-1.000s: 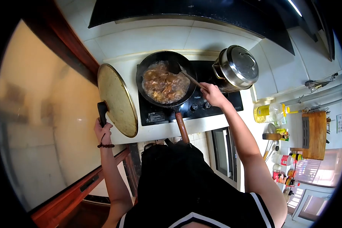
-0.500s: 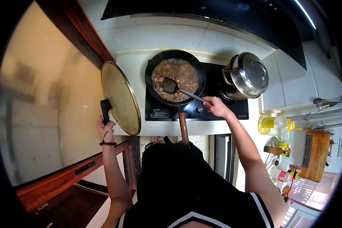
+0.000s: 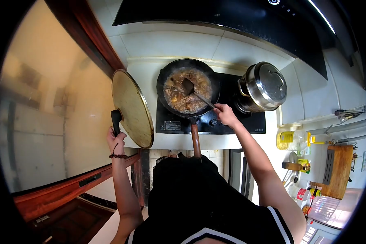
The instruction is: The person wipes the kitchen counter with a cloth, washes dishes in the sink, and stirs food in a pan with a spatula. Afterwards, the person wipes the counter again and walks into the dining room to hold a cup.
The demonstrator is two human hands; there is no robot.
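Observation:
My left hand (image 3: 116,141) is closed round the black handle of a large round pan lid (image 3: 133,109), which it holds on edge to the left of the stove. In my right hand (image 3: 227,114) is the handle of a dark spatula (image 3: 188,86). Its blade dips into the brown, bubbling stew of chopped pieces (image 3: 179,97). A black wok (image 3: 215,77) holds this food on the left side of the black cooktop (image 3: 227,127). The wok's brown wooden handle (image 3: 195,140) points toward my body.
A lidded steel pot (image 3: 266,87) stands on the right burner. Oil bottles (image 3: 290,139), utensils and a wooden cutting board (image 3: 337,168) line the counter at right. A range hood (image 3: 215,14) hangs above. At left is a wood-framed glass panel (image 3: 44,110).
The spatula blade has shifted a little within the wok, up and to the right, and its tilt differs. My right hand moved slightly left. The lid remains held at the left.

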